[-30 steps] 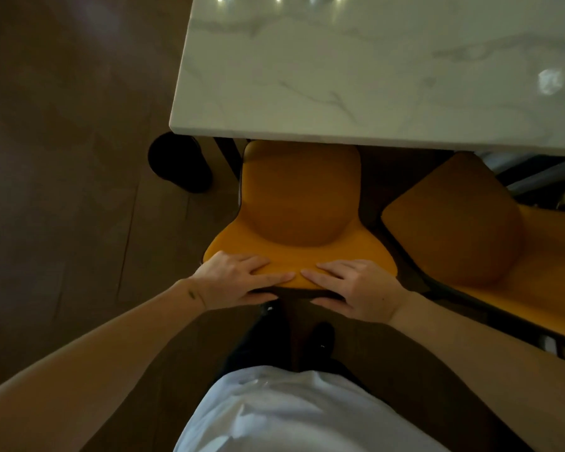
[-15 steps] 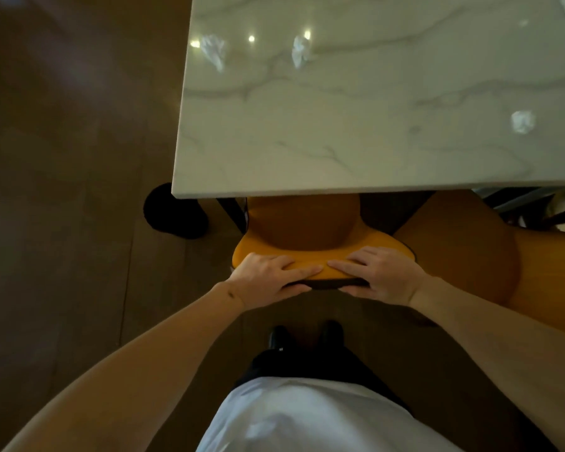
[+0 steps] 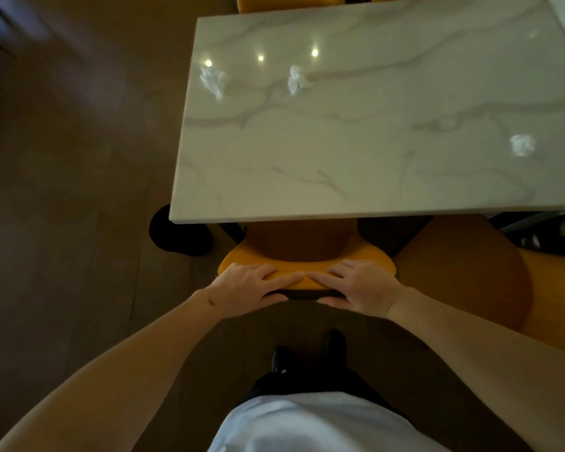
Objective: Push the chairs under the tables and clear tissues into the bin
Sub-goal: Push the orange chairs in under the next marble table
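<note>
An orange chair point(image 3: 302, 267) stands in front of me with its seat mostly under the white marble table point(image 3: 356, 197). My left hand point(image 3: 247, 287) and my right hand point(image 3: 359, 287) both grip the top edge of its backrest, fingers over the front, thumbs behind. Three crumpled white tissues lie on the table: one at the far left point(image 3: 212, 81), one near the middle point(image 3: 295, 80), one at the right point(image 3: 522, 145). No bin is in view.
A second orange chair point(image 3: 477, 272) stands angled to the right, out from the table. A round black table foot point(image 3: 177, 231) sits on the brown floor at the table's near-left corner. More orange chair backs point(image 3: 287, 1) show beyond the far edge.
The chair has slid forward under the table with both hands on its backrest. I have stepped closer, so more of the tabletop and the tissues have come into view.
</note>
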